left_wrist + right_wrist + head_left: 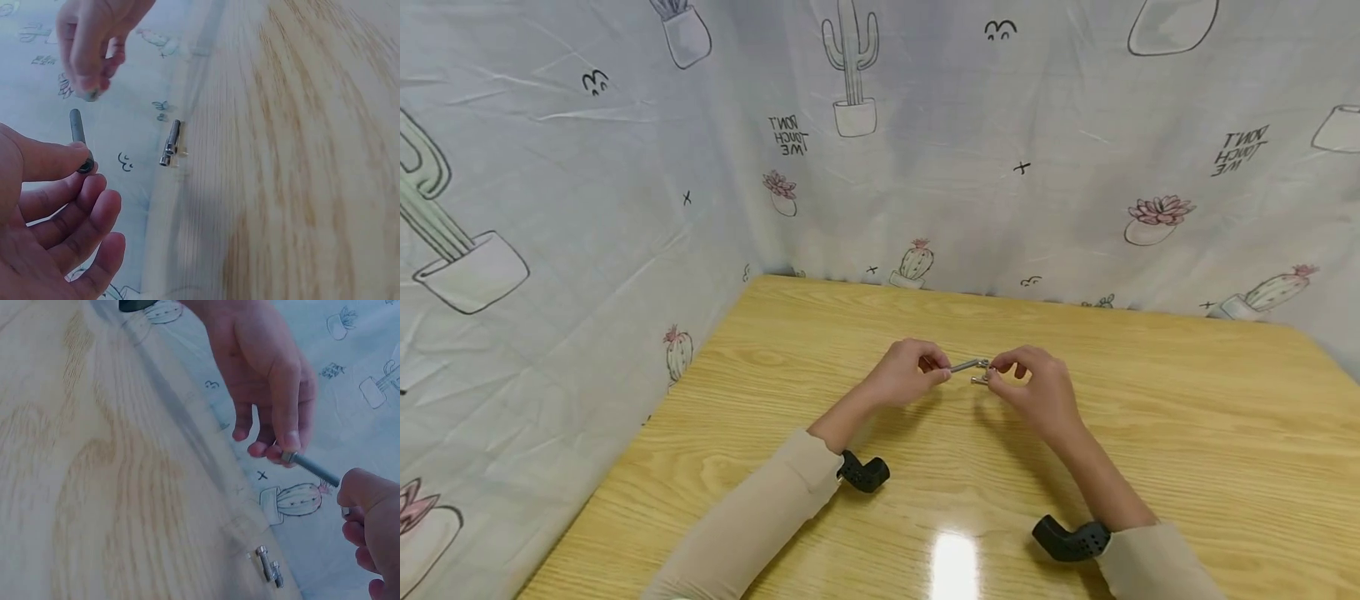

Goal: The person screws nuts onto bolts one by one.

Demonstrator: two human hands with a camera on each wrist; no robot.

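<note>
Between thumb and fingertips my left hand [910, 372] pinches a grey bolt [315, 470] by its head. The bolt's shank [77, 128] points toward the right hand. My right hand [1037, 387] pinches a small metal piece [346, 512], mostly hidden by the fingers; its kind cannot be told. In the left wrist view the bolt's tip and the right fingertips [92, 78] are a little apart. Two shiny bolts lie side by side on the table beneath the hands, a longer one [264, 562] and a shorter one [277, 574].
The wooden table [820, 325] spreads out around both hands. A cloth printed with cacti [962, 167] hangs behind the table and along its left side. Black curved mounts [865, 473] sit at both wrists.
</note>
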